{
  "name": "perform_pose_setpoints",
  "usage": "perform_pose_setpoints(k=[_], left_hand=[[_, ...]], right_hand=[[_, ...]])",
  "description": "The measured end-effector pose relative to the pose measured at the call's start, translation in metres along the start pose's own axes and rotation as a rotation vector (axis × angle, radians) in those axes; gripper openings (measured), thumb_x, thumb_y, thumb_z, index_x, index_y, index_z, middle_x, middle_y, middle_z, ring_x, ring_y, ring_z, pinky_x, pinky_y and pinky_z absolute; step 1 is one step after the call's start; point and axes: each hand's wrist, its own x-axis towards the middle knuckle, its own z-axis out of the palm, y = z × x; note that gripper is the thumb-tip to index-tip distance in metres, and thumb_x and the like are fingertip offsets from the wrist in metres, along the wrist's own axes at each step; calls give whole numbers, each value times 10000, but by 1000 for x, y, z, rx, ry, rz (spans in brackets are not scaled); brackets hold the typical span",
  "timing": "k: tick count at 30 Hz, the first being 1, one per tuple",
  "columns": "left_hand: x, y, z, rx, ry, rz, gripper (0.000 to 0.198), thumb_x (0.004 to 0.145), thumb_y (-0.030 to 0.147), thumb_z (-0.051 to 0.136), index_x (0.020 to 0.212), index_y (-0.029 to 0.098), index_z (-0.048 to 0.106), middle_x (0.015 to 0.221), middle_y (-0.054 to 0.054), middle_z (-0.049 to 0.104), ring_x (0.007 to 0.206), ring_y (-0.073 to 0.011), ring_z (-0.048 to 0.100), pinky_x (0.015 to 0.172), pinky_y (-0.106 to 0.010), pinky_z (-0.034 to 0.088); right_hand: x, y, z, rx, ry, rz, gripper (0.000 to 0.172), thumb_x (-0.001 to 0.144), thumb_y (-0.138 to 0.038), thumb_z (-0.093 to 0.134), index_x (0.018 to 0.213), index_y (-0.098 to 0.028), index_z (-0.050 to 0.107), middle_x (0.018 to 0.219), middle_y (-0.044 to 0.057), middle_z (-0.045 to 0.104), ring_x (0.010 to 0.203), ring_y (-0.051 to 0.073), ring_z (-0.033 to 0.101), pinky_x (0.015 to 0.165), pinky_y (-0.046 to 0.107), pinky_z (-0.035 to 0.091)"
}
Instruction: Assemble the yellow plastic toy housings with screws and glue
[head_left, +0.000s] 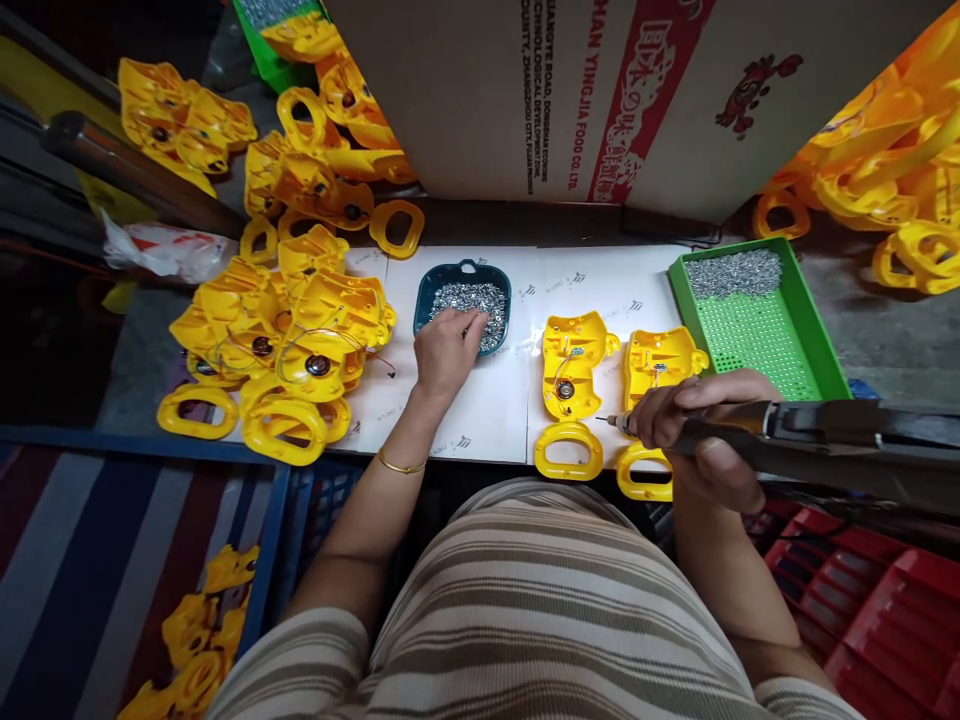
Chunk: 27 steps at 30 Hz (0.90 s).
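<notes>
Head camera: the person's left hand (448, 345) reaches toward 1 o'clock over a dark teal, rounded-square tray (424, 295) with a heap of small silver metal screws (465, 297). Its fingertips are bunched and directed down at the screws; whether one is pinched between them cannot be told. The wrist is bent slightly, the back of the hand uppermost.

Controlling relation: the nearer yellow moulded-plastic shell (559, 350), open side up and showing a round black part and thin wires, lies at 4 o'clock from the left fingertips, well apart from them. Its long axis runs roughly 12 to 6. The right hand is the nearer of the two.

Right hand (697, 400): fingers wrapped firmly around a long, dark power screwdriver (817, 430). The tool is laid along 3 to 9 o'clock, its slim metal bit (604, 419) pointing to 9, just beside the shell's lower edge; contact cannot be confirmed. A second yellow plastic shell (652, 355) sits at 3 o'clock from the first, partly covered by this hand.
</notes>
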Motion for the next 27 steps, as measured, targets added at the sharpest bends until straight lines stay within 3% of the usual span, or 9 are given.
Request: perform_pose_setpoints(k=[4, 8, 11, 15, 27], left_hand=[[-10, 15, -6, -31, 41, 44, 324, 958, 333, 488, 1028, 126, 728, 861, -86, 732, 724, -162, 648, 635, -272, 482], [-46, 51, 1, -267, -97, 351, 259, 955, 303, 512, 957, 148, 718, 821, -59, 731, 695, -123, 652, 625, -231, 510], [-71, 69, 11, -388, -148, 454, 214, 941, 289, 548, 912, 148, 706, 780, -48, 734, 674, -114, 665, 613, -208, 525], [-83, 75, 18, -494, -139, 472, 181, 930, 271, 568, 917, 150, 702, 772, -40, 741, 672, -112, 678, 613, -203, 540], [-83, 76, 20, -554, -214, 435, 204, 933, 282, 558, 927, 155, 717, 794, -59, 749, 709, -134, 696, 646, -229, 566]], right_hand=[[-1, -2, 0, -10, 1, -9, 227, 753, -318, 681, 942, -199, 642, 575, -18, 576, 476, 153, 559, 460, 322, 481], [6, 1, 4, 8, -22, -49, 225, 779, -335, 669, 966, -213, 640, 571, -23, 571, 470, 146, 558, 462, 319, 491], [9, 4, 8, 22, -66, -67, 240, 781, -364, 661, 984, -239, 636, 560, -38, 546, 449, 135, 539, 435, 300, 481], [8, 7, 13, 30, -63, -40, 235, 777, -369, 660, 982, -259, 630, 547, -44, 512, 432, 131, 514, 406, 288, 450], [6, 8, 14, -11, -46, -57, 203, 806, -394, 631, 976, -284, 612, 531, -45, 488, 397, 141, 466, 385, 309, 417]])
